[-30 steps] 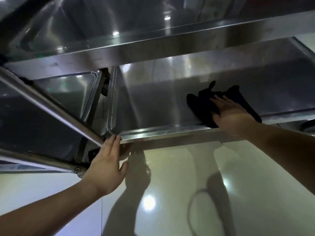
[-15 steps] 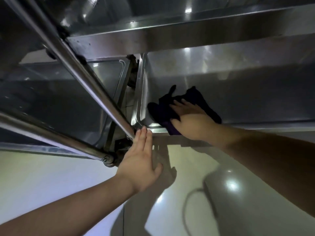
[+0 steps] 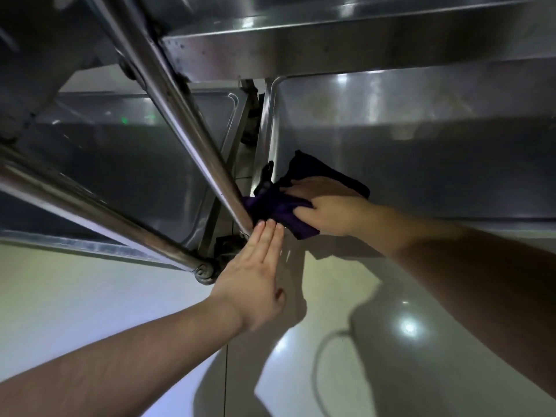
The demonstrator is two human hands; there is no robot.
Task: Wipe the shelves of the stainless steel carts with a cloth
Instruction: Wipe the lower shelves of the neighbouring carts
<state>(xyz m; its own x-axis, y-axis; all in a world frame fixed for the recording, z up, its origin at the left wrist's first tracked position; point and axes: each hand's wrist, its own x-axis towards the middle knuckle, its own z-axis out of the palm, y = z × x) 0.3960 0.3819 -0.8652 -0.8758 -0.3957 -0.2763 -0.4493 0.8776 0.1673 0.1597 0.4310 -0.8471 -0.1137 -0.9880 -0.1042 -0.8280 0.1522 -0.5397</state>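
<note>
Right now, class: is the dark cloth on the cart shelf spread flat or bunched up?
Bunched up. The cloth is gathered in folds under the right hand, one corner hanging over the shelf edge.

The lower shelf (image 3: 421, 139) lies open across its middle and right, a wide bare stretch of steel under the upper shelf (image 3: 361, 40), which roofs it from above. Its near left corner is crowded: the cloth (image 3: 282, 206) bunches there under the right hand (image 3: 328, 206), and the left hand (image 3: 255, 275) rests against the rim just below. A slanting post (image 3: 180, 115) crosses to that corner, closing the left side. A second cart's shelf (image 3: 135, 152) sits beyond a narrow gap. The floor (image 3: 90, 296) below is open.
</note>
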